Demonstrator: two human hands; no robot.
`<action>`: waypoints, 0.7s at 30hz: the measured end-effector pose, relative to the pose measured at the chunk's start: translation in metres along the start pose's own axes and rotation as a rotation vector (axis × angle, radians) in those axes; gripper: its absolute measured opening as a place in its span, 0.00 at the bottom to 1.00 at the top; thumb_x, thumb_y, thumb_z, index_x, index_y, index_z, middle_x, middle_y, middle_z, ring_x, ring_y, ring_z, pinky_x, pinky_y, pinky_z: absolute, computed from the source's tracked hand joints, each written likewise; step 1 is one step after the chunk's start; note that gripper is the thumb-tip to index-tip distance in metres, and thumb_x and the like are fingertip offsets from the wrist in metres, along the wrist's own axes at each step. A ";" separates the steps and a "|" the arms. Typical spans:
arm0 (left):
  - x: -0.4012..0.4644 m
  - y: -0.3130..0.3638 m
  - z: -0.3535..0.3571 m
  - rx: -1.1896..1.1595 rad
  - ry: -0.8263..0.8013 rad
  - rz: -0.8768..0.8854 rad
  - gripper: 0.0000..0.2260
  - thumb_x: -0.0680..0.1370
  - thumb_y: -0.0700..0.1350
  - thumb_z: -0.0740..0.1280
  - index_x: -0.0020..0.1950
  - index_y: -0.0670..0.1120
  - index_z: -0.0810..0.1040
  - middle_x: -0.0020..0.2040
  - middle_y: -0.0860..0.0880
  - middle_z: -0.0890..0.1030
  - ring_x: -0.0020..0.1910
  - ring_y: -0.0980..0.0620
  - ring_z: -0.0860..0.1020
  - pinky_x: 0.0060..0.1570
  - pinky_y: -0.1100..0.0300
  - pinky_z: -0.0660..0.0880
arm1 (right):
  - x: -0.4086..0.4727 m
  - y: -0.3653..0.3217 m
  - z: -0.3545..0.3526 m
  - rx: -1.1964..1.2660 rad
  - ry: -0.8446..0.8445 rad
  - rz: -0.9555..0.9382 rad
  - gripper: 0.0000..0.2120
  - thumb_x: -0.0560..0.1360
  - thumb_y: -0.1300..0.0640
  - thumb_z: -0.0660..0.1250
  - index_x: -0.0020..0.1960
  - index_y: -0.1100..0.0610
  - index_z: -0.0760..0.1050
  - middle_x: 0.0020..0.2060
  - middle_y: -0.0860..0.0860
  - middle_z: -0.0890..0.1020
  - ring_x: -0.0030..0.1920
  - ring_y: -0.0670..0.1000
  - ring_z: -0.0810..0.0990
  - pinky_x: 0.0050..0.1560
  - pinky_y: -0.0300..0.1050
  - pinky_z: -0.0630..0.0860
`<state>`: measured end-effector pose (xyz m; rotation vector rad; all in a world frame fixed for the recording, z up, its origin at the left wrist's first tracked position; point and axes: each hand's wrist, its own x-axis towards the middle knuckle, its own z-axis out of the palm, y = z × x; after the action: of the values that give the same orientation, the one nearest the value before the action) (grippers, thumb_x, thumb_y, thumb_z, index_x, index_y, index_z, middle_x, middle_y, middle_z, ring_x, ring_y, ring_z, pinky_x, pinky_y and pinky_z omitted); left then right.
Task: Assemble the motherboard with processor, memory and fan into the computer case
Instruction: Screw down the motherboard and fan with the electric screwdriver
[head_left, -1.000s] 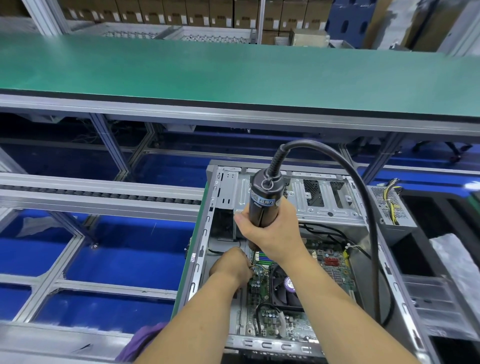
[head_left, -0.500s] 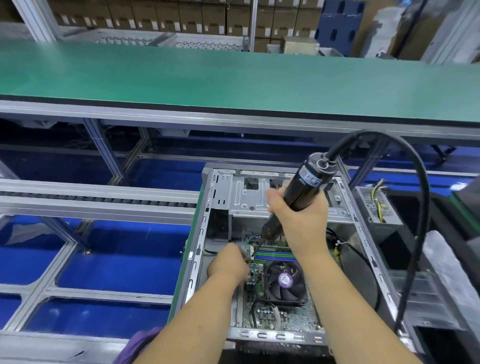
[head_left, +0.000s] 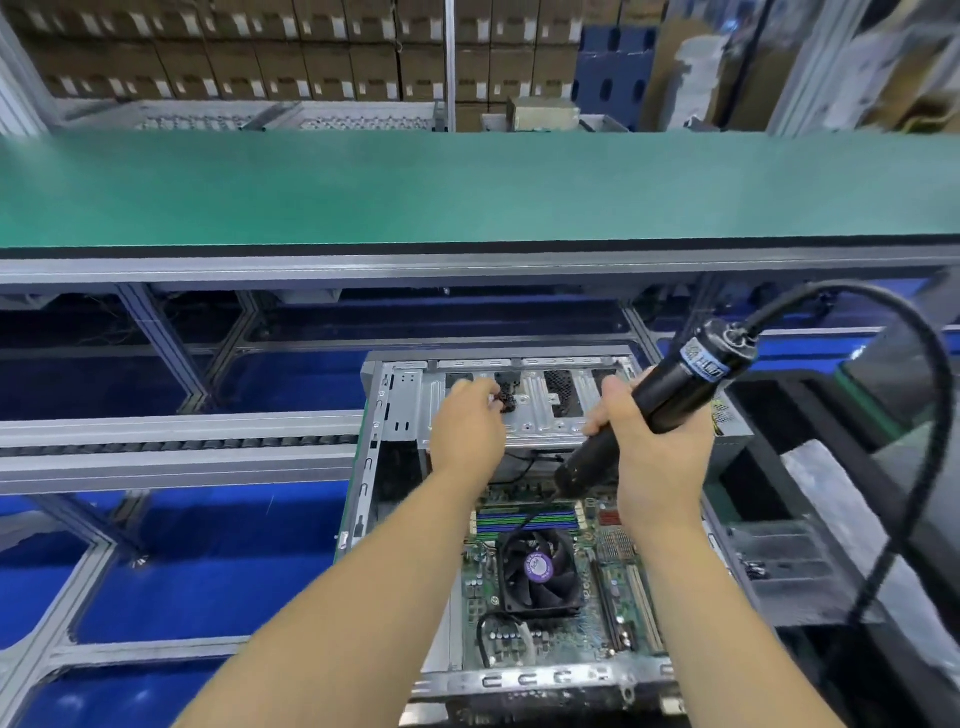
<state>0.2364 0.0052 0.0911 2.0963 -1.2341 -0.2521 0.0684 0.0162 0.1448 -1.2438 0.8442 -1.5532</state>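
Observation:
An open grey computer case lies flat in front of me. Inside it sits the green motherboard with a black fan and blue-green memory slots. My right hand grips a black electric screwdriver, tilted with its tip down over the board's far edge. My left hand reaches over the case's drive bay, fingers curled near a small dark object; whether it holds that object is unclear.
A black cable loops from the screwdriver down the right side. A green conveyor belt runs across behind the case. Metal rails and blue flooring lie left. Cardboard boxes are stacked at the back.
My left hand rose from the motherboard's left edge to the drive bay at the case's far end. My right hand swung the screwdriver up and right, off the board.

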 end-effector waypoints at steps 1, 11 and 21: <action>0.003 0.001 0.002 0.013 -0.020 -0.001 0.11 0.83 0.43 0.60 0.63 0.49 0.78 0.57 0.48 0.77 0.51 0.46 0.78 0.50 0.50 0.76 | 0.001 -0.001 -0.001 0.014 0.000 0.003 0.09 0.68 0.43 0.76 0.39 0.40 0.76 0.29 0.50 0.80 0.31 0.53 0.80 0.41 0.53 0.79; 0.018 0.007 0.000 0.220 -0.092 0.029 0.14 0.78 0.34 0.62 0.59 0.45 0.81 0.59 0.46 0.78 0.52 0.43 0.78 0.47 0.52 0.75 | 0.007 0.005 -0.001 -0.023 -0.031 0.037 0.11 0.67 0.43 0.75 0.37 0.48 0.77 0.29 0.52 0.80 0.32 0.54 0.80 0.40 0.50 0.80; 0.018 0.001 -0.008 0.190 -0.162 0.029 0.08 0.78 0.37 0.66 0.41 0.46 0.72 0.42 0.48 0.77 0.42 0.46 0.74 0.38 0.56 0.69 | 0.005 0.009 0.005 -0.018 -0.058 0.032 0.11 0.68 0.42 0.77 0.37 0.44 0.77 0.30 0.52 0.81 0.33 0.56 0.80 0.43 0.55 0.80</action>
<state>0.2488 -0.0060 0.1012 2.2538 -1.4321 -0.3063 0.0756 0.0092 0.1392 -1.2760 0.8386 -1.4806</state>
